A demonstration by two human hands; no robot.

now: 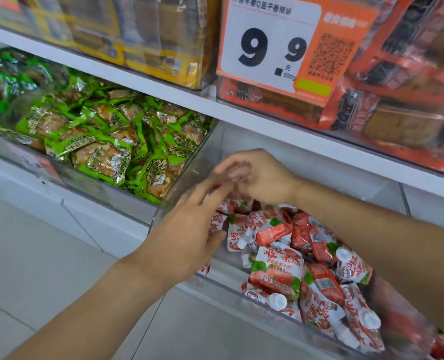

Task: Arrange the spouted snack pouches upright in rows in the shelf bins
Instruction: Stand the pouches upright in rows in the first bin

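Note:
Several red-and-white spouted snack pouches point(278, 271) with white caps lie jumbled in a clear shelf bin point(189, 162). My left hand point(187, 229) reaches into the bin's left end, fingers stretched out over the pouches at the back left. My right hand point(257, 175) hovers above the same corner with fingers loosely bent; motion blur hides whether it holds a pouch. The pouches under both hands are mostly hidden.
A neighbouring clear bin to the left holds green snack packets point(106, 141). The shelf above carries yellow packs point(148, 35), red packs point(397, 94) and an orange price tag reading 9.9 point(275, 45). White lower shelving and a pale tiled floor point(47, 268) lie below.

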